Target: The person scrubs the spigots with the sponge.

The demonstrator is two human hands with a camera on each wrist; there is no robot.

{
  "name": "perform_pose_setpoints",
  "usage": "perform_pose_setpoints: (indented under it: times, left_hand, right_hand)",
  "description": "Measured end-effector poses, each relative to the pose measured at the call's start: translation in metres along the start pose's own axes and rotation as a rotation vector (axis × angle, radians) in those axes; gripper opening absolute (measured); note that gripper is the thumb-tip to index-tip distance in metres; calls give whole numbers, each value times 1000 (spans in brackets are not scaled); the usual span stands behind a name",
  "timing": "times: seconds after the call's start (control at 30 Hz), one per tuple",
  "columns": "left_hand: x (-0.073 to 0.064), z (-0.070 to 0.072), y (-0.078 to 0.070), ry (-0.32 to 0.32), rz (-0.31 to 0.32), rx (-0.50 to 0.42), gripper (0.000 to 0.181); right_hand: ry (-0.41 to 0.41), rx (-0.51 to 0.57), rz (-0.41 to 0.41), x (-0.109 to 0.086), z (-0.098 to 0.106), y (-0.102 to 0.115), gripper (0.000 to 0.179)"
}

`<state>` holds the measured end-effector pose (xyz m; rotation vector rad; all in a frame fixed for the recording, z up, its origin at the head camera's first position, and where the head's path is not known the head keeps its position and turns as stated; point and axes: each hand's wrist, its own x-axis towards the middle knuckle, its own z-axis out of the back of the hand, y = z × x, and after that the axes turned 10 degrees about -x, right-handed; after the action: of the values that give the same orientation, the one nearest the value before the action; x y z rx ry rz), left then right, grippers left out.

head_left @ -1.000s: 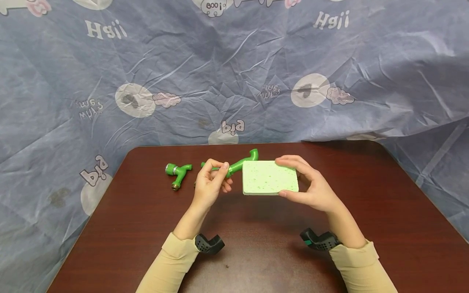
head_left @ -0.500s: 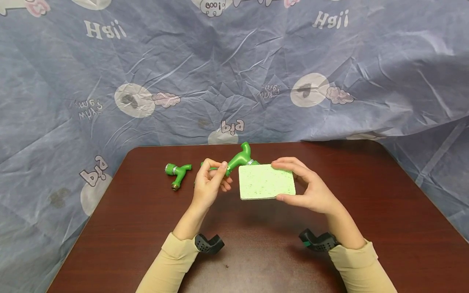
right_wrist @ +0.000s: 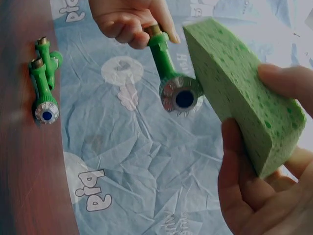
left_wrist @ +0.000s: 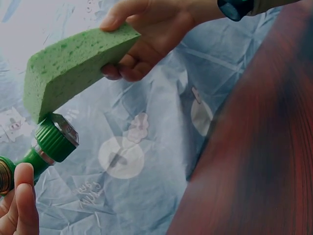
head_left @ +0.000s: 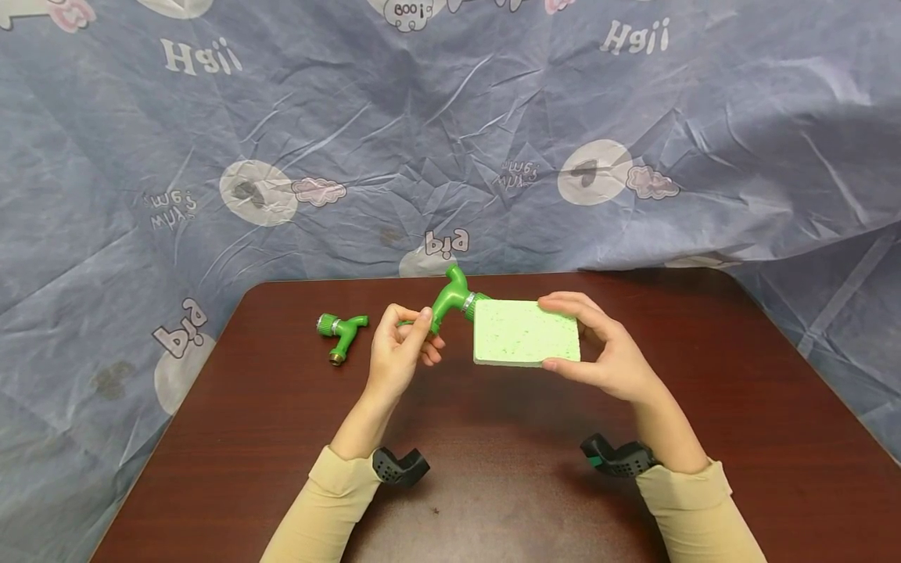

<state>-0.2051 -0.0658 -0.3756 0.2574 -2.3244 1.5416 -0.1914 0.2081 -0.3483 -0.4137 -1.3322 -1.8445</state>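
Three taps (head_left: 449,299), one sponge (head_left: 526,334), two hands (head_left: 393,356), one table (head_left: 535,485).

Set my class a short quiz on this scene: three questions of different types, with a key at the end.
1. Which hand holds the sponge?
2. True or false: the tap in the left hand lies flat on the table.
3. Fill the gap: the part of that tap nearest the sponge is its ____.

Key
1. The right hand.
2. False; the left hand holds it up off the table.
3. Knob.
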Motion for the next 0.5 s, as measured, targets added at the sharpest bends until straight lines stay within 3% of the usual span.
perform_pose_setpoints:
  times: [0.23,0.5]
  left_hand:
    - [1,-1,0,-17,-12,-13,13]
    - [2,1,-2,-56,-24,-35,13]
  right_hand:
    - [-19,145,-12,-2,10,-10,68]
    - [2,178,20,-4,16,-20,69]
